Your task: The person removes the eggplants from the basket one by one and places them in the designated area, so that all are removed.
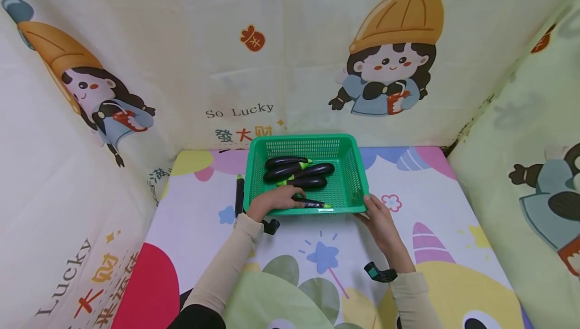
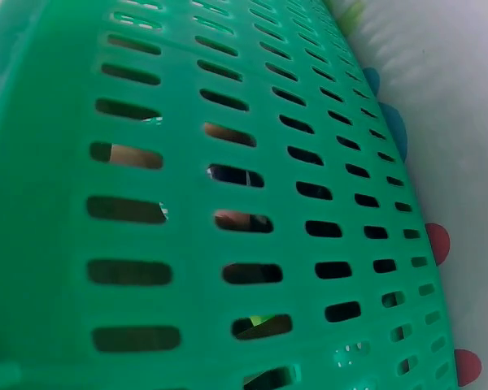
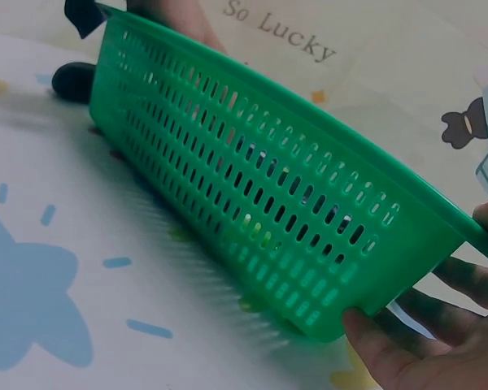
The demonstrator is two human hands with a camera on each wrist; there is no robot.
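A green plastic basket (image 1: pixel 362 173) with slotted walls holds several dark purple eggplants (image 1: pixel 312 170) with green stem ends. My left hand (image 1: pixel 277 200) reaches over its front left rim, fingers curled round an eggplant (image 1: pixel 318 204) lying along the front wall. In the left wrist view the basket wall (image 2: pixel 187 183) fills most of the picture and hides that hand, apart from bits seen through the slots. My right hand (image 1: pixel 379 220) grips the front right corner, thumb at the rim and fingers under it. The right wrist view shows these fingers (image 3: pixel 390 349) against the basket's lower corner (image 3: pixel 423 272).
Outside the basket, another eggplant (image 1: pixel 239 195) lies along its left side. A colourful printed cloth (image 1: pixel 199 228) covers the table. Cream printed fabric (image 1: pixel 299 67) stands close behind the basket, with more fabric walls at left and right.
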